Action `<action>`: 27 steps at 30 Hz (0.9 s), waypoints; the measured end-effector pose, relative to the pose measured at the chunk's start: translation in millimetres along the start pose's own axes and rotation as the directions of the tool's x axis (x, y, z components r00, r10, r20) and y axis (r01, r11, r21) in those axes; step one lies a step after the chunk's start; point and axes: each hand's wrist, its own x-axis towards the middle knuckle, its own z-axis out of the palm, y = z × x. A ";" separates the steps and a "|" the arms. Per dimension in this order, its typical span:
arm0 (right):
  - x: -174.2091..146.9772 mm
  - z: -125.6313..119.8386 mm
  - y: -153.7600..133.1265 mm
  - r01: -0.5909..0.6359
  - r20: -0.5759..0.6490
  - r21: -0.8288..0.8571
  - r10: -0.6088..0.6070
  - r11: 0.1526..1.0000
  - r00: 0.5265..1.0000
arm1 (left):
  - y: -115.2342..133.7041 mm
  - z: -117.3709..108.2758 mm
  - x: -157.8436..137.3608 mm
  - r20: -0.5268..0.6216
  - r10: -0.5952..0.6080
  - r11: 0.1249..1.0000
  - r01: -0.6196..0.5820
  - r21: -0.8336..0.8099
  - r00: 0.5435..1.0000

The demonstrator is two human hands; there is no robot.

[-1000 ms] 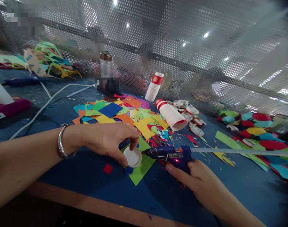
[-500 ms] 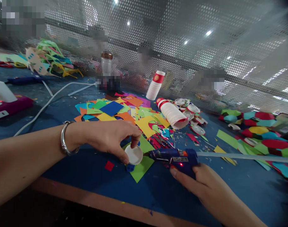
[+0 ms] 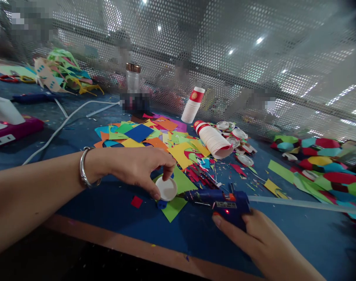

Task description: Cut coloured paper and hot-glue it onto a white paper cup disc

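Between its thumb and fingers my left hand (image 3: 143, 168) holds a small round white paper cup bottom (image 3: 166, 189), its open side facing me. Blue pieces (image 3: 162, 204) show at its lower and upper edges. Beneath it lies a green paper square (image 3: 178, 203). My right hand (image 3: 254, 234) is wrapped round the handle of a blue glue gun (image 3: 225, 201) with a red light lit. The gun's nozzle points left, close to the cup bottom's right edge; whether they touch I cannot tell. A long clear glue stick (image 3: 298, 203) sticks out of the gun's back.
Coloured paper pieces (image 3: 139, 133) are heaped behind my hands, beside paper cup stacks (image 3: 214, 140) and cut cup rings (image 3: 239, 134). Coloured paper shapes (image 3: 340, 178) lie right. A purple power strip (image 3: 16, 132), a white cord (image 3: 57, 127) and another glue gun (image 3: 34, 96) are left.
The glue gun has dropped slightly and shifted a little right, its nozzle tilting up towards the cup bottom. My left hand keeps its hold, almost still.
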 end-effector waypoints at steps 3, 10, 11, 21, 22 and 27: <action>-5.0 6.6 3.6 0.077 -0.065 -0.072 -0.082 0.994 0.995 | -0.7 0.4 0.4 -0.007 0.014 1.000 -0.014 0.006 1.000; -14.7 6.8 14.8 0.404 -0.040 -0.311 -0.437 0.860 0.899 | -0.2 0.3 0.2 0.000 0.000 1.000 0.000 0.012 1.000; -15.4 5.7 15.6 0.434 -0.022 -0.337 -0.467 0.836 0.884 | -0.3 0.3 0.3 0.002 -0.002 1.000 0.002 0.011 1.000; -9.5 1.6 1.4 0.511 -0.041 -0.432 -0.582 0.743 0.812 | -1.0 -0.4 1.1 0.017 -0.008 1.000 0.008 -0.017 1.000; -8.9 1.5 0.3 0.517 -0.042 -0.437 -0.591 0.736 0.806 | -1.6 -0.2 1.3 0.018 -0.006 1.000 0.007 -0.022 1.000; -14.7 6.5 6.0 0.478 -0.035 -0.402 -0.535 0.781 0.844 | -4.4 0.6 2.1 0.016 0.002 1.000 -0.002 -0.022 1.000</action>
